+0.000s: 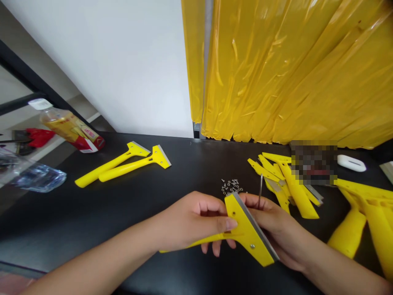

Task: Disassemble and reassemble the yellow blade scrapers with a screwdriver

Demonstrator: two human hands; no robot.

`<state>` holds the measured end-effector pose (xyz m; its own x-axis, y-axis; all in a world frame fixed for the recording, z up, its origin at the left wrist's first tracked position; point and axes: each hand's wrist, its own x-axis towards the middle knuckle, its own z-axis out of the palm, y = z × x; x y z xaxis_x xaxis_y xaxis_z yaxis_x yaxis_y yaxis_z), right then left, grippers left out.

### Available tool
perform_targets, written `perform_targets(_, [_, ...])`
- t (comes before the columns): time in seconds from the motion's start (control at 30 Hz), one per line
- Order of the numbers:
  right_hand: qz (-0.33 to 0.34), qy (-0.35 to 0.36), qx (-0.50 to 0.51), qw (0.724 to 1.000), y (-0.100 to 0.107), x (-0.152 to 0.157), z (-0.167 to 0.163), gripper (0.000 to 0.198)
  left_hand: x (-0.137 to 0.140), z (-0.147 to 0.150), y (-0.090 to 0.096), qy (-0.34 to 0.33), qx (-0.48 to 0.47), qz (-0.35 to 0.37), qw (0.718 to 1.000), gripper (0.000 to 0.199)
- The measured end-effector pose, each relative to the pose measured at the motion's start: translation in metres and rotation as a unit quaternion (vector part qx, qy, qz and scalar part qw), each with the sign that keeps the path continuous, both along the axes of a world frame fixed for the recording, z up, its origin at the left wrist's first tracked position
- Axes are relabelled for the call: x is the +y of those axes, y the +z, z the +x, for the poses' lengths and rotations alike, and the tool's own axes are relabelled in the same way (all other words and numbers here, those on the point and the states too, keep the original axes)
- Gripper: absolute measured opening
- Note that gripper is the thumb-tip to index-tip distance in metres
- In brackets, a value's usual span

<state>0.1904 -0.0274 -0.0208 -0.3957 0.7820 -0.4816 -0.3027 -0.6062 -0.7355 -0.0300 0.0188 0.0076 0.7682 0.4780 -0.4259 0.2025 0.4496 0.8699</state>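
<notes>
My left hand [196, 221] is closed round a yellow scraper [245, 235], thumb pressed on its head near the handle. A metal blade runs along the head's right edge. One screw shows in the lower hole, while the upper hole looks dark. Close behind the blade, my right hand [276, 225] grips a thin metal rod [260, 190] that points upward; its other end is hidden. Some right-hand fingers are concealed by the scraper head. Just beyond both hands lies a pile of small screws and nuts [231, 186].
Two yellow scrapers [129, 164] lie at left beside a drink bottle [72, 127] and clear plastic bag [39, 176]. Yellow scraper parts [297, 188] are heaped at right, near a white case [351, 163] and larger yellow pieces [350, 229]. Yellow sheeting [291, 73] hangs behind.
</notes>
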Motion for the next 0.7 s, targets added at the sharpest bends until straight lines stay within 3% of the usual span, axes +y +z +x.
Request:
perform_targets(0.27, [-0.013,-0.013,0.0,1.0,0.0029,-0.0026,-0.0014,0.038,0.0011,-0.0014,-0.0017,-0.013,-0.005,-0.002,1.0,0.039])
perform_targets(0.7, [0.038,-0.001,-0.008,0.999,0.0048,-0.0043,-0.0054,0.034,0.0015,-0.0027,-0.0031,-0.012,-0.013,-0.019,1.0,0.034])
